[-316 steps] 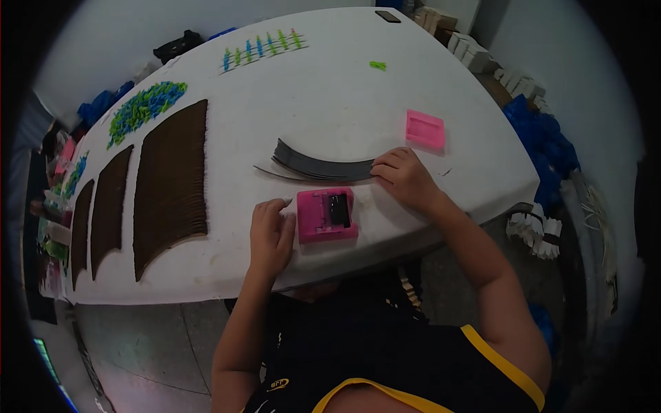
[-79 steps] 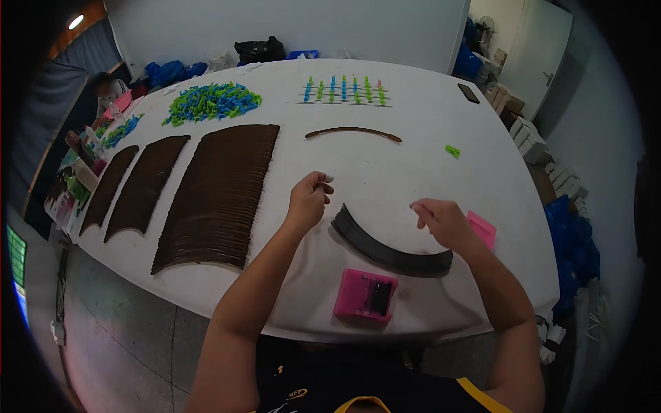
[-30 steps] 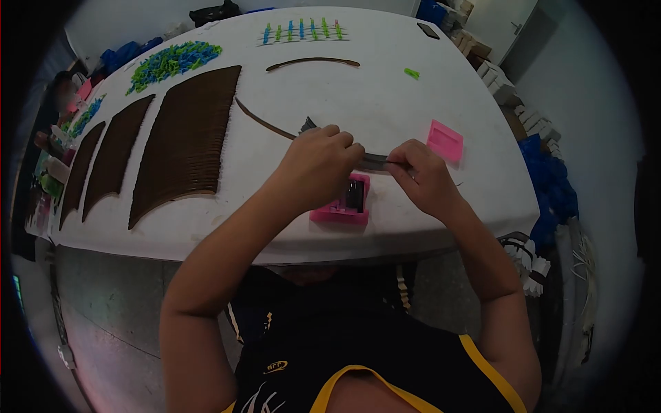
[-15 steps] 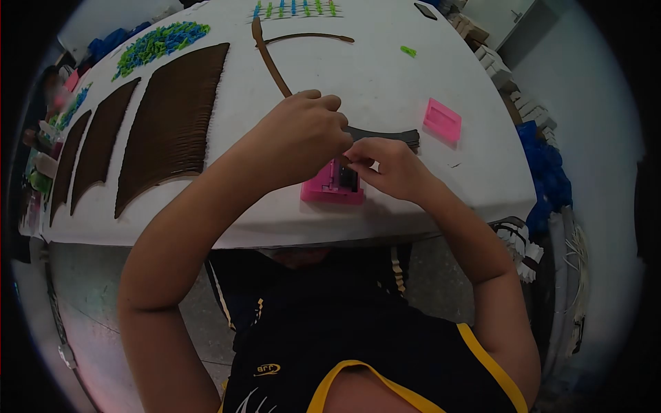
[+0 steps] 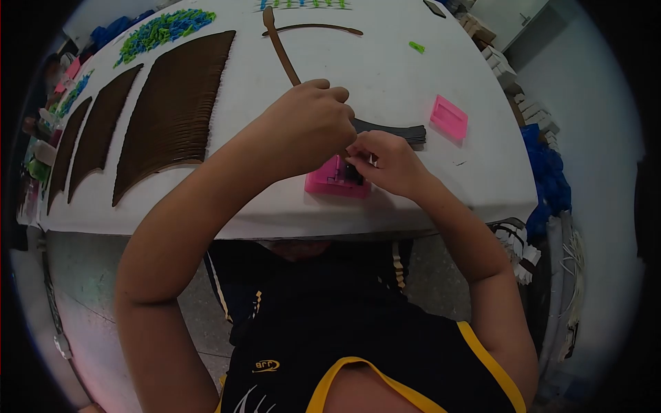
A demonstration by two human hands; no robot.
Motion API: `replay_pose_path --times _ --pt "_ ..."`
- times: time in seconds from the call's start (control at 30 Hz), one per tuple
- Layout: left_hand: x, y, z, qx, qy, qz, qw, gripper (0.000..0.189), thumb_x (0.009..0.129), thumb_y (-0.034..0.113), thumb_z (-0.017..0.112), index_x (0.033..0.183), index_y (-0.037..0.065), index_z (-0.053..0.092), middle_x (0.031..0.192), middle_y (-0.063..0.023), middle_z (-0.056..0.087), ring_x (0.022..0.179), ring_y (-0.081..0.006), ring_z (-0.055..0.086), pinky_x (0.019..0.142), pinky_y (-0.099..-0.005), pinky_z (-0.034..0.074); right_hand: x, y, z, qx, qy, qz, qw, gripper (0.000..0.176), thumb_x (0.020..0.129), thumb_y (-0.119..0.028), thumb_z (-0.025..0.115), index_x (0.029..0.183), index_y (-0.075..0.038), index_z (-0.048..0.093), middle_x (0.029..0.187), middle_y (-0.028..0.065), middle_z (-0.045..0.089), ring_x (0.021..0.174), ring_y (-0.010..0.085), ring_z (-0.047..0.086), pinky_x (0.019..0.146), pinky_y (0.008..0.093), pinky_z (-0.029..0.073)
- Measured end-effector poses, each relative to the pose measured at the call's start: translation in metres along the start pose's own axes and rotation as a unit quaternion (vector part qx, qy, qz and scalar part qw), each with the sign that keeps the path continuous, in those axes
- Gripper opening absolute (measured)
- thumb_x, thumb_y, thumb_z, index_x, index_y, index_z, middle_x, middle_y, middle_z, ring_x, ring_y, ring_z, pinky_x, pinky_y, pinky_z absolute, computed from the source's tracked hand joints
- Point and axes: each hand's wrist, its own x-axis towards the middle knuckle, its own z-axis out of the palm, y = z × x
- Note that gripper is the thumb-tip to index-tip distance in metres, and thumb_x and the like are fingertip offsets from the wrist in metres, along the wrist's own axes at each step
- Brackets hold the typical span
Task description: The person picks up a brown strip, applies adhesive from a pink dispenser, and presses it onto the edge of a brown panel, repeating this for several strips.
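Note:
My left hand (image 5: 313, 124) is closed around the lower end of a long brown curved strip (image 5: 281, 49), which sticks out beyond the knuckles. My right hand (image 5: 385, 160) has its thumb and fingers pinched together beside the left one; what they hold is too small to make out. Beneath both hands is a pink block (image 5: 336, 184) with dark parts in it, partly covered. Dark grey curved strips (image 5: 399, 132) lie stacked just behind my right hand. Another brown curved strip (image 5: 317, 27) crosses near the held one on the table.
Brown strips (image 5: 175, 103) lie in rows on the left of the white table (image 5: 275, 224). Behind them is a pile of blue and green clips (image 5: 162, 33). A pink tray (image 5: 449, 118), a green clip (image 5: 416, 47) and a phone (image 5: 434, 8) are at the right.
The view has shifted slightly, so the table's contents appear higher in it. Both hands keep nearly the same pose over the pink block, with the fingers of the right hand moved slightly.

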Motion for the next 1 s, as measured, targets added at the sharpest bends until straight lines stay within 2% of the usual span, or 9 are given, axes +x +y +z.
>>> replay_pose_path --times 0.23,0.3,0.37,0.53,0.6,0.83,0.9,1.0 --pt "-0.016 0.000 0.016 -0.033 0.026 -0.021 0.999 0.014 0.077 0.000 0.074 0.085 0.012 0.078 0.088 -0.0018 0.071 0.098 -0.0226 0.066 0.091 -0.0384 0.054 -0.007 0.004 -0.007 0.011 0.000 -0.004 1.000 0.020 0.092 -0.004 0.078 0.112 -0.003 0.074 0.093 0.0071 0.074 0.078 0.0157 0.069 0.067 0.0299 0.055" --pt "-0.023 0.000 0.031 -0.057 0.079 -0.027 0.995 0.016 0.078 0.001 0.074 0.088 0.011 0.079 0.089 -0.0034 0.071 0.096 -0.0244 0.067 0.088 -0.0397 0.055 -0.010 0.004 -0.011 -0.002 -0.011 0.001 1.000 0.020 0.091 -0.003 0.078 0.112 -0.003 0.075 0.093 0.0069 0.074 0.078 0.0159 0.069 0.068 0.0301 0.055" --pt "-0.029 0.002 0.047 -0.078 0.089 -0.034 0.992 0.017 0.078 0.001 0.074 0.091 0.011 0.079 0.090 -0.0042 0.071 0.094 -0.0254 0.068 0.086 -0.0400 0.056 -0.013 0.006 -0.012 -0.016 -0.014 -0.004 1.000 0.018 0.088 -0.004 0.075 0.105 -0.008 0.075 0.091 0.0084 0.075 0.083 0.0259 0.072 0.074 0.0373 0.059" --pt "-0.031 0.012 0.076 -0.134 0.147 -0.042 0.979 0.023 0.076 0.002 0.076 0.098 0.010 0.079 0.090 -0.0056 0.071 0.089 -0.0273 0.068 0.079 -0.0407 0.058 -0.021 0.010 -0.023 -0.060 -0.014 -0.052 0.997 0.020 0.086 -0.001 0.075 0.104 -0.008 0.078 0.093 0.0084 0.074 0.082 0.0254 0.071 0.071 0.0367 0.058" --pt "-0.029 0.017 0.081 -0.146 0.166 -0.056 0.974 0.020 0.078 0.009 0.077 0.098 0.012 0.081 0.089 -0.0035 0.072 0.090 -0.0252 0.069 0.078 -0.0392 0.058 -0.025 0.012 -0.026 -0.070 -0.017 -0.058 0.996 0.022 0.085 0.002 0.076 0.104 -0.007 0.079 0.093 0.0085 0.074 0.081 0.0241 0.071 0.069 0.0352 0.057" --pt "-0.023 0.020 0.089 -0.164 0.169 -0.044 0.971 0.023 0.077 0.009 0.078 0.100 0.012 0.079 0.088 -0.0030 0.070 0.089 -0.0257 0.068 0.077 -0.0398 0.058 -0.032 0.014 -0.030 -0.081 -0.018 -0.052 0.995 0.023 0.085 0.001 0.076 0.106 -0.009 0.080 0.094 0.0086 0.074 0.084 0.0247 0.071 0.070 0.0365 0.058" --pt "-0.024 0.019 0.088 -0.163 0.176 -0.039 0.970 0.027 0.073 0.001 0.078 0.100 0.009 0.079 0.091 -0.0055 0.072 0.087 -0.0273 0.067 0.074 -0.0402 0.058 -0.033 0.013 -0.027 -0.077 -0.015 -0.048 0.996 0.023 0.085 0.001 0.076 0.105 -0.009 0.080 0.094 0.0086 0.074 0.085 0.0248 0.071 0.071 0.0366 0.058" --pt "-0.026 0.019 0.085 -0.163 0.168 -0.038 0.971 0.028 0.074 0.001 0.078 0.101 0.009 0.079 0.092 -0.0059 0.072 0.087 -0.0274 0.067 0.075 -0.0403 0.058 -0.032 0.013 -0.026 -0.073 -0.008 -0.040 0.996 0.019 0.086 -0.003 0.073 0.103 -0.009 0.079 0.094 0.0086 0.074 0.086 0.0283 0.071 0.075 0.0396 0.059"
